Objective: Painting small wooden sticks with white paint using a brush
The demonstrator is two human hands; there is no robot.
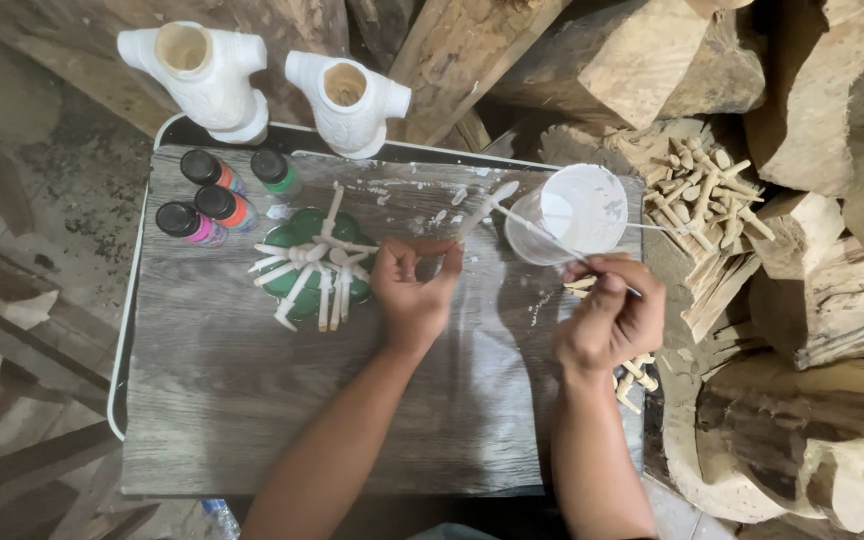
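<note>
Here, a white-coated peg (479, 212) was pinched at its lower end by the left hand (414, 290), while the right hand (612, 315) was closed on a thin brush (562, 243).

The peg was slim, knobbed at the tip, its long axis slanting up and away to the right of the left fingers. Just beyond the right hand stood a cup (577, 210) of white paint; left of the left hand, painted pegs (314, 268) lay on a green dish (302, 285).

Bare table (282, 420) fills the lower left of the frame; paint bottles (214, 197), painted pegs (314, 268) and cup (572, 212) crowd the upper half.
</note>
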